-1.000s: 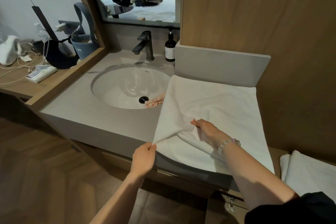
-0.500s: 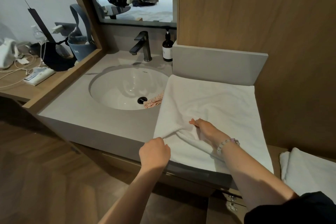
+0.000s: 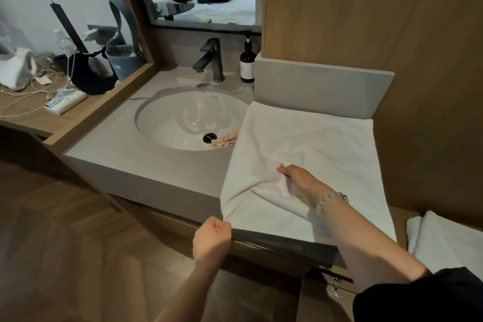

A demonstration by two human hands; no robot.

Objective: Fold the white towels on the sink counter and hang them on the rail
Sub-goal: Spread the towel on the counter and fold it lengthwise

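A white towel (image 3: 308,149) lies spread over the right part of the grey sink counter (image 3: 146,157), its left edge hanging over the basin rim. My left hand (image 3: 213,238) pinches the towel's near left corner at the counter's front edge. My right hand (image 3: 300,178), with a bead bracelet on the wrist, pinches a fold in the middle of the towel, so the cloth bunches between the two hands. A second white towel (image 3: 444,240) lies folded on a lower surface at the far right. No rail is in view.
A white basin (image 3: 183,117) holds a pink patterned cloth (image 3: 226,138) near the drain. A dark tap (image 3: 211,60) and brown soap bottle (image 3: 247,63) stand behind it. A grey upstand (image 3: 321,86) and wooden wall close off the right. A cluttered wooden shelf (image 3: 31,110) is at left.
My left hand closed into a tighter pinch on the towel's corner and drew it slightly towards the counter's front edge. My right hand stayed on its fold.
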